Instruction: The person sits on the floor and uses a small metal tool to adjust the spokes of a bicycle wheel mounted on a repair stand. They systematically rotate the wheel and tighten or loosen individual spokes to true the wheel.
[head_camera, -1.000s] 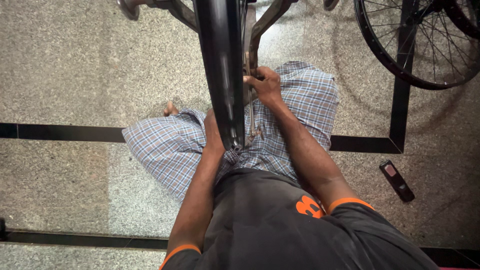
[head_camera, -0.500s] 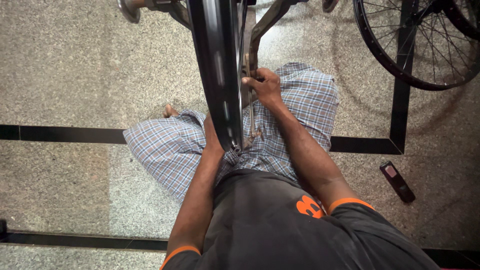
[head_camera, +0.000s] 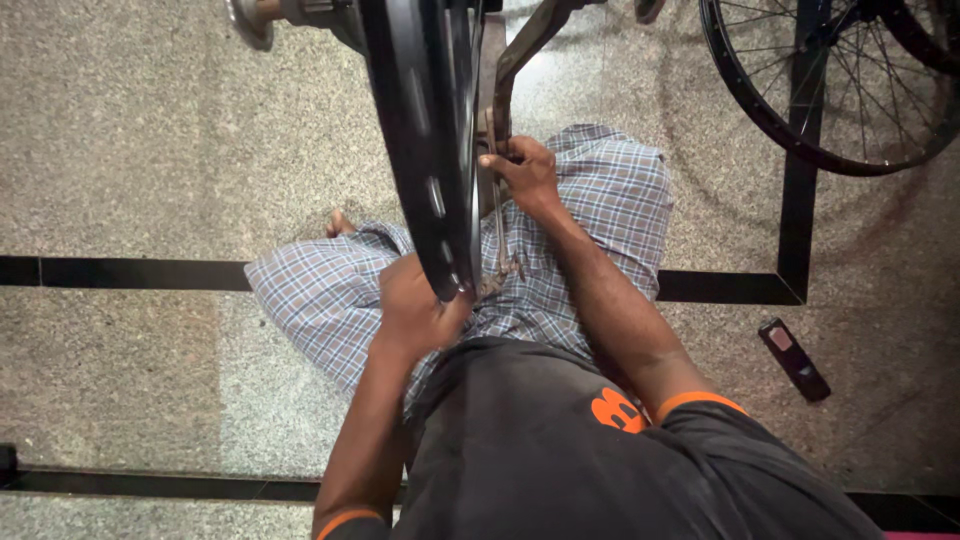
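The bicycle wheel (head_camera: 425, 140) stands on edge over the seated person's lap, its black rim running from the top of the view down to the checked cloth (head_camera: 600, 200) on the legs. The left hand (head_camera: 415, 310) grips the wheel's lower edge. The right hand (head_camera: 522, 170), just right of the wheel, is closed on a thin metal tool (head_camera: 497, 235). A second wheel (head_camera: 840, 90) lies well right of it, and a small dark phone (head_camera: 793, 359) lies on the stone floor (head_camera: 130, 150) to the lower right.

Both hands grip the black wheel (head_camera: 425, 150) – right hand (head_camera: 525, 170) apparently at its frame.
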